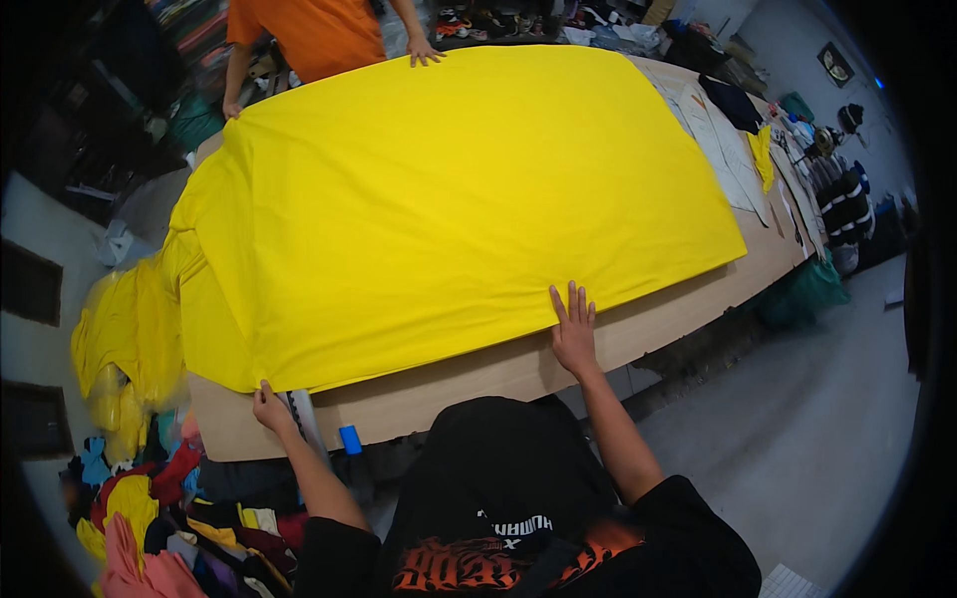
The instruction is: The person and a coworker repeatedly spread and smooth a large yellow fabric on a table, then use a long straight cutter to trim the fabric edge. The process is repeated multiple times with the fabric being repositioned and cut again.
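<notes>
A wide sheet of yellow fabric [449, 199] lies spread over the table [399, 411], with shallow wrinkles and a fold toward its left end. My left hand [271, 409] pinches the near edge of the fabric close to its left corner. Farther right, my right hand [573, 334] rests with fingers stretched out on the cloth by the near edge. Across the table a person in an orange shirt [309, 40] has one hand [424, 52] flat on the far edge and the other hand [232, 108] at the far left corner.
More yellow fabric [125, 329] hangs in a bunch off the table's left end. Paper pattern pieces [713, 140] and a dark cloth [731, 103] lie at the right end. A heap of coloured cloth scraps [179, 518] is at the lower left. A blue object [350, 440] sits at the near edge.
</notes>
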### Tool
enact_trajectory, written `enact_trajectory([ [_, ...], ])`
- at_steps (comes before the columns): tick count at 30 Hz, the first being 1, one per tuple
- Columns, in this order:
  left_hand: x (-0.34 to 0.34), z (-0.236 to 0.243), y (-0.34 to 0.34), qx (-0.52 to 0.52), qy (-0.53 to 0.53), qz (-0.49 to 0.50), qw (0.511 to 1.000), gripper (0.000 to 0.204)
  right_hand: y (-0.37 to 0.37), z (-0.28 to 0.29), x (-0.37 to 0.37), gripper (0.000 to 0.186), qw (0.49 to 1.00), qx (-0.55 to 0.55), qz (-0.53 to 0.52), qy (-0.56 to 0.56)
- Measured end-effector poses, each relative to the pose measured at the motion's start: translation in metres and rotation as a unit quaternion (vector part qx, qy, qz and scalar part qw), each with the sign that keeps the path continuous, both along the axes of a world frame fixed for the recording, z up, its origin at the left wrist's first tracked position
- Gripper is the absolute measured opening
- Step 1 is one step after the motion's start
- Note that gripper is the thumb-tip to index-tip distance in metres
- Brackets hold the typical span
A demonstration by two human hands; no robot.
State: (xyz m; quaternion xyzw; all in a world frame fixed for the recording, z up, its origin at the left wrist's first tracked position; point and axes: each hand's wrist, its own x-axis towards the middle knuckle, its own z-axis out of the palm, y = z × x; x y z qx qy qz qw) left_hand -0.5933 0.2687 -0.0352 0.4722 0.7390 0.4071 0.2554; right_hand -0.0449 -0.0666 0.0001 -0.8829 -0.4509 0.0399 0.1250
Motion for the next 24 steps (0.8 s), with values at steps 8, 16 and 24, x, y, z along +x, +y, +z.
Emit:
enact_trajectory([
  [8, -0.009, -0.01, 0.008, -0.044, -0.039, 0.041, 0.997, 0.04, 0.0, -0.001, 0.0, 0.079, 1.0, 0.002, -0.001, -0.007],
  [16, 0.017, 0.015, -0.017, -0.08, 0.12, 0.186, 0.972, 0.042, -0.001, 0.0, 0.001, 0.077, 1.0, -0.003, 0.005, -0.008],
  [24, 0.02, 0.03, -0.014, 0.016, 0.072, 0.187, 0.979, 0.042, -0.003, 0.008, 0.003, 0.073, 1.0, -0.002, 0.012, 0.007],
])
